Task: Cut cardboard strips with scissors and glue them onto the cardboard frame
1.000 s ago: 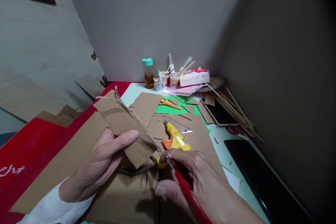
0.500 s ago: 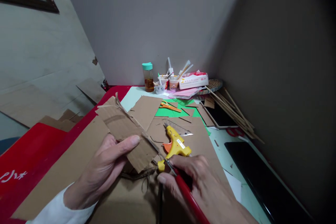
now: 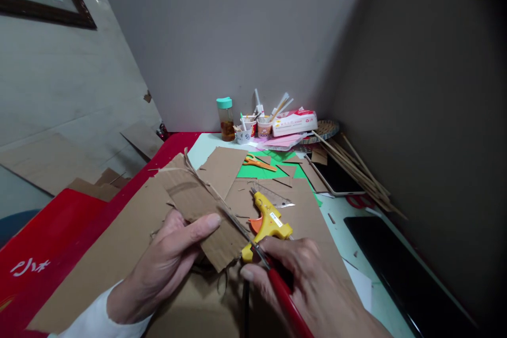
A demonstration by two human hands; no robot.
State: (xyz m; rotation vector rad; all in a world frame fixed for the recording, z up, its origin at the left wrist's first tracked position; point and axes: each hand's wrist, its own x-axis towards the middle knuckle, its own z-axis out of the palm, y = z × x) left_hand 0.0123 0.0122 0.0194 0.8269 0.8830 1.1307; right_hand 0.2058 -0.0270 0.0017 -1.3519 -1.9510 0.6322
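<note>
My left hand (image 3: pixel 174 261) pinches a piece of corrugated cardboard (image 3: pixel 198 198), thumb on top, above the larger cardboard sheet. The piece has ragged ends, and a thin strip (image 3: pixel 208 185) runs loose along its right edge. In my right hand (image 3: pixel 307 274) is a red-handled tool (image 3: pixel 287 301) that looks like scissors; its slim metal end meets that edge near the lower corner. Its grip is partly hidden by my fingers. Just beyond my right hand lies a yellow hot glue gun (image 3: pixel 271 222). Something dark under the cardboard piece cannot be made out.
Behind the glue gun lie a clear set square (image 3: pixel 277 198) and orange scissors (image 3: pixel 261 163). Cups (image 3: pixel 264 128), a bottle (image 3: pixel 226 121) and a tissue pack (image 3: pixel 295 122) stand at the back. Sticks (image 3: pixel 352 169), a tablet (image 3: pixel 336 177) and a long black object (image 3: pixel 396 269) line the right side.
My left hand and the cardboard piece have shifted slightly right and nearer. My right hand keeps its hold on the red-handled tool at the edge. The whole view has shifted a little.
</note>
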